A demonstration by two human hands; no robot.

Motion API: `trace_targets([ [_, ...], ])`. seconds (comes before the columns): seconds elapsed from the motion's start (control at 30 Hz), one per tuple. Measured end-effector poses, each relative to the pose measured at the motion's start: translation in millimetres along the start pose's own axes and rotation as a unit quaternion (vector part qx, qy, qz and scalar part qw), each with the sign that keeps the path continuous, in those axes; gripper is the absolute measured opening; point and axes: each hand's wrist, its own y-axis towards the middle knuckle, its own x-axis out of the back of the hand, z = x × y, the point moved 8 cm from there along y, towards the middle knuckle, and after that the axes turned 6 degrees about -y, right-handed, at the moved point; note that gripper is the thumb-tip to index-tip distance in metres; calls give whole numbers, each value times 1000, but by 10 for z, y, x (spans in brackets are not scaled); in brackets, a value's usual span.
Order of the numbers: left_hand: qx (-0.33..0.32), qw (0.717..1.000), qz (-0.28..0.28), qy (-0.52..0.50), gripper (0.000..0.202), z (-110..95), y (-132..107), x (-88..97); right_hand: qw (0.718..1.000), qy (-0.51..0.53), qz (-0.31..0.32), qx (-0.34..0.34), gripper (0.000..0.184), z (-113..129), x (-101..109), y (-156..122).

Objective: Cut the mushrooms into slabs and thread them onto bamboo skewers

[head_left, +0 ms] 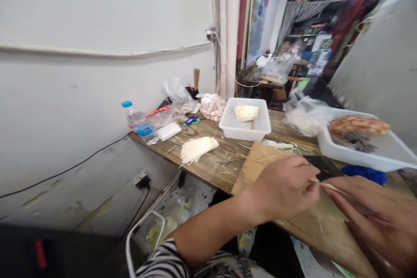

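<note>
My left hand [282, 186] is closed in a pinch over a wooden cutting board [254, 163], gripping a thin pale strand [327, 186], which looks like an enoki mushroom strand. My right hand [378, 221], blurred at the lower right, has its fingers closed on the other end of the same strand. A bundle of enoki mushrooms [197, 148] lies on the wooden table [215, 167] to the left. Another bundle [246, 113] rests in a white tub [245, 129] behind the board. Loose strands [276, 144] lie at the board's far edge.
A white tray [374, 154] at the right holds brown food and skewers. A clear bag [304, 115], a bag of pale pieces [212, 107], a water bottle [140, 124], blue scissors [191, 120] and a white block [168, 131] sit along the wall. A blue cloth [365, 173] lies under the tray.
</note>
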Motion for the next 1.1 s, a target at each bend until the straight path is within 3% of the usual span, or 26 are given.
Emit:
trace_targets([
  [0.07,2,1000,12,-21,19,43,19,51,1000,-9,-2,25,18,91,34,39],
  [0.2,6,997,52,-64,23,98,44,57,1000,9,10,9,16,73,5,55],
  [0.53,61,979,133,-140,20,218,86,-161,998,44,35,22,23,-5,-99,31],
  [0.73,58,982,166,-72,17,236,111,-165,999,35,33,12,19,-46,-100,47],
  [0.9,84,982,170,19,19,348,127,-27,999,30,29,-23,19,-184,0,14],
  [1.03,102,980,168,-40,17,445,115,124,999,28,17,-5,19,-354,138,-99],
  [1.1,134,975,154,-85,15,539,91,232,999,18,9,-40,21,-540,190,-208],
])
